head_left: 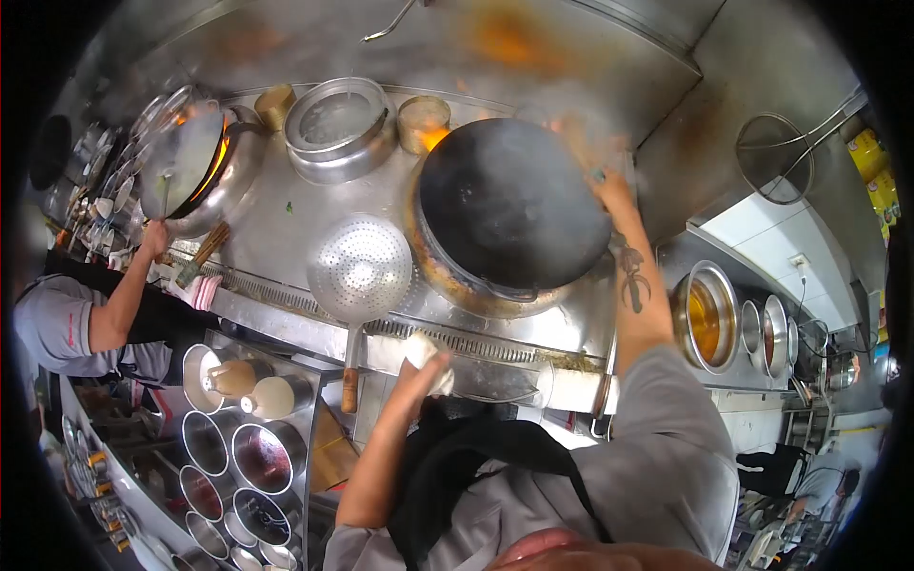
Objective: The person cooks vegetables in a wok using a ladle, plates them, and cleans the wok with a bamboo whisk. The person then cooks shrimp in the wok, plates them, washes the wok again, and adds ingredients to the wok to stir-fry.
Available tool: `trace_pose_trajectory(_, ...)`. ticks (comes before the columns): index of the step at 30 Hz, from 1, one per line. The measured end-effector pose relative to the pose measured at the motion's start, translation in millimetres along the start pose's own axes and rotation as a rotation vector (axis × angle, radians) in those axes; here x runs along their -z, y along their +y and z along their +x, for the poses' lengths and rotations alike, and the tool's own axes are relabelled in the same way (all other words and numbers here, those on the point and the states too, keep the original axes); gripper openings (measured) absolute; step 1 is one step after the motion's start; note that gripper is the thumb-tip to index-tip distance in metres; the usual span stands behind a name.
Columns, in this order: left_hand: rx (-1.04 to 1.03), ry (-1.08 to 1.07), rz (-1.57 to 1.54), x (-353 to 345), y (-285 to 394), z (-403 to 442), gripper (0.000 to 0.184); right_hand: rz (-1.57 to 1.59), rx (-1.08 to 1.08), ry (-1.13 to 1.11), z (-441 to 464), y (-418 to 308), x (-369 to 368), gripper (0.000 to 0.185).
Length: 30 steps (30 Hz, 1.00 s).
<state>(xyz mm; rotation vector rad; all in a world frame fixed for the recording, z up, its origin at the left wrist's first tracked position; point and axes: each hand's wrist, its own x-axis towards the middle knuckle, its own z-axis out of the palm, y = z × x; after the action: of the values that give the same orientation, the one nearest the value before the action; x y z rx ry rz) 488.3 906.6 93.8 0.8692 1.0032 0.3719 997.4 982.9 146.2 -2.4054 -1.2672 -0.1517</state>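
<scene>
My left hand [421,377] is closed around a bunched white cloth [426,354] at the front edge of the range. My right hand [609,183] reaches past the right side of a large dark wok [514,209]. Haze and blur hide its fingers, so whether it grips anything does not show. The wok sits on the burner, smoking, with its dark inside bare and a flame at its upper left rim. Left of it lies a perforated metal strainer [360,266], its wooden handle hanging over the range's edge near my left hand.
A lidded metal pot [341,138] stands behind the strainer. At left, a co-worker [71,324] holds a flaming wok [186,162]. Several metal containers [262,457] and sauce bottles [271,397] stand at lower left. A basin of amber liquid [705,319] is at right, below a hanging wire strainer [776,157].
</scene>
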Motion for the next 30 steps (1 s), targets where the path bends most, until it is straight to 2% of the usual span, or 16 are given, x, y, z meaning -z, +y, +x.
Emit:
trace_pose_trajectory(2, 0.023, 0.010, -0.030, 7, -7, -7, 0.049, 0.292, 0.062, 0.317, -7, -18, -55, 0.041)
trace_pose_trajectory(5, -0.175, 0.048, -0.081, 10, -15, -7, 0.040, 0.381, 0.085, -0.452, -68, -94, -74, 0.040)
trace_pose_trajectory(7, -0.140, 0.029, -0.123, 25, -34, -7, 0.046, 0.429, 0.250, -0.559, -89, -118, -39, 0.039)
trace_pose_trajectory(9, -0.011, 0.029, -0.135, 38, -33, -21, 0.047, 0.430, 0.130, -0.678, -83, -82, 5, 0.040)
trace_pose_trajectory(11, -0.004, 0.057, -0.050, 45, -22, -21, 0.049, -0.022, 0.298, -0.121, -18, 4, -11, 0.041)
trace_pose_trajectory(12, -0.053, 0.111, 0.059, 47, -18, -15, 0.049, 0.095, 0.131, 0.042, -10, -5, 2, 0.040)
trace_pose_trajectory(14, -0.132, 0.218, 0.273, 51, -20, -7, 0.049, 0.179, -0.079, 0.073, 1, -17, -4, 0.040)
trace_pose_trajectory(17, -0.479, 0.332, 0.666, 78, -65, 49, 0.046, 0.329, -0.092, -0.398, -9, -62, -48, 0.041)
trace_pose_trajectory(20, -0.529, 0.358, 0.980, 92, -89, 64, 0.063, 0.431, 0.063, -0.904, -100, -152, 12, 0.045)
trace_pose_trajectory(21, -0.508, 0.367, 1.079, 91, -89, 61, 0.068, 0.521, 0.343, -0.795, -104, -120, -8, 0.045)
trace_pose_trajectory(23, -0.422, 0.363, 1.185, 87, -93, 43, 0.078, 0.470, 0.256, -0.943, -102, -63, 22, 0.047)
trace_pose_trajectory(24, -0.389, 0.363, 1.192, 83, -79, 41, 0.081, 0.317, -0.101, -1.158, -75, -53, 70, 0.049)
trace_pose_trajectory(25, -0.356, 0.364, 1.197, 79, -69, 40, 0.085, 0.001, -0.165, -0.971, -34, 9, 49, 0.050)
trace_pose_trajectory(27, -0.311, 0.357, 1.237, 73, -63, 38, 0.084, 0.111, -0.073, -0.343, -9, 14, 82, 0.039)
trace_pose_trajectory(29, -0.287, 0.357, 1.283, 69, -65, 38, 0.083, 0.413, -0.267, -0.049, -10, -36, 65, 0.034)
trace_pose_trajectory(30, -0.287, 0.354, 1.309, 67, -70, 38, 0.083, 0.309, -0.190, -0.051, -18, -35, 27, 0.032)
